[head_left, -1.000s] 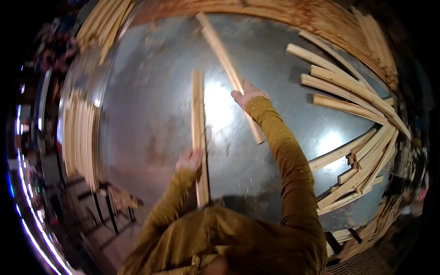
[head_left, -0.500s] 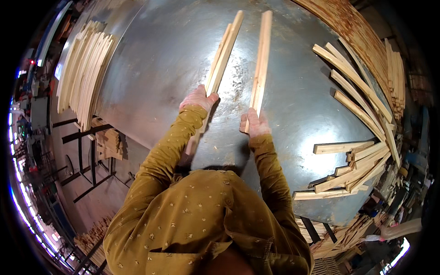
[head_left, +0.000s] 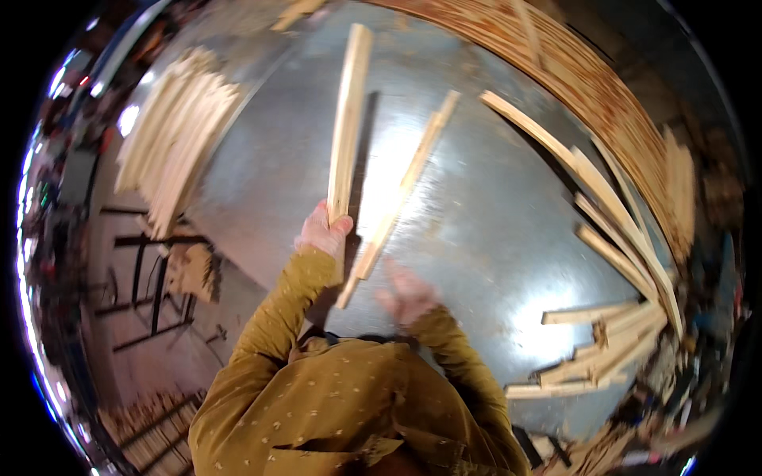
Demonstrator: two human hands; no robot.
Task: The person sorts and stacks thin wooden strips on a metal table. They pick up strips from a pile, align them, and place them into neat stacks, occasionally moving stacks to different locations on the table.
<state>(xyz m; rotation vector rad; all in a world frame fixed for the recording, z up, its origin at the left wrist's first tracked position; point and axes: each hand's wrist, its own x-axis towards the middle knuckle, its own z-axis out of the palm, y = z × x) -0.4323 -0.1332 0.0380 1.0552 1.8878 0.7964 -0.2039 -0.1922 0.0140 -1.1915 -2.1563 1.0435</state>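
My left hand is closed around the lower part of a pale wooden strip, which points away from me; its lower end shows below the hand. Whether a second strip lies against it I cannot tell. To its right, two thin wooden strips lie slantwise side by side on the metal tabletop, their ends offset. Beside the near end of these strips is my right hand, blurred by motion, its fingers apart and nothing in them.
A neat stack of strips stands at the far left. Loose strips fan out on the right, with a heap of shorter pieces nearer me. A wood-grained board borders the far right edge. Dark metal stands are at lower left.
My right hand has let go of the strip it held and moved nearer to me. My left hand has come nearer and slightly left. Two offset strips now lie between the hands.
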